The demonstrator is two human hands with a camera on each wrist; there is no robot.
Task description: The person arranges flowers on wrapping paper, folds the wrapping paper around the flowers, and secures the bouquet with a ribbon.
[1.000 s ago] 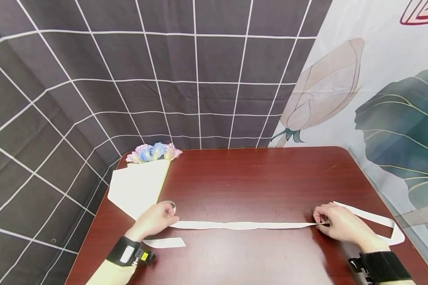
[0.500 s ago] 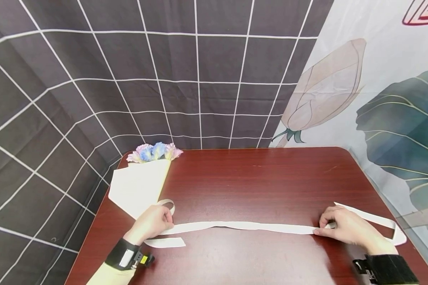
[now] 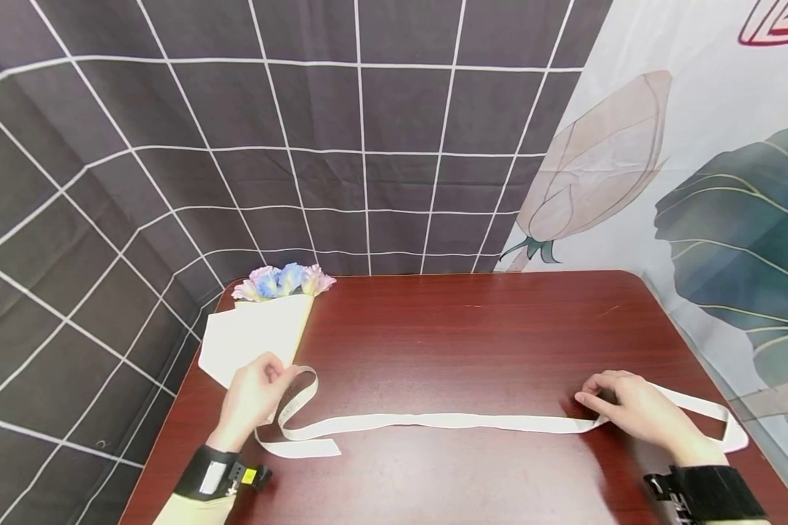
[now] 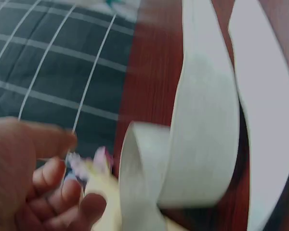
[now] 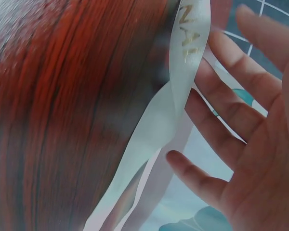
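Overhead, the ribbon (image 3: 446, 421) lies long axis left-to-right across the table (image 3: 473, 328); left hand (image 3: 252, 397) pinches its looped end by the bouquet (image 3: 263, 328), right hand (image 3: 633, 408) rests on the other.

Left wrist: ribbon (image 4: 202, 144) curls just beside the curled fingers (image 4: 62, 192).

Right wrist: fingers (image 5: 231, 115) straight, ribbon (image 5: 168, 120) alongside.

A long white ribbon (image 3: 446, 421) lay flat across the table's (image 3: 460, 328) near edge — its left end curled up in a loop, its right end doubled back.

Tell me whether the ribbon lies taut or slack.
Slack: the ribbon sags in a loose loop by the left hand and curves toward the right hand.
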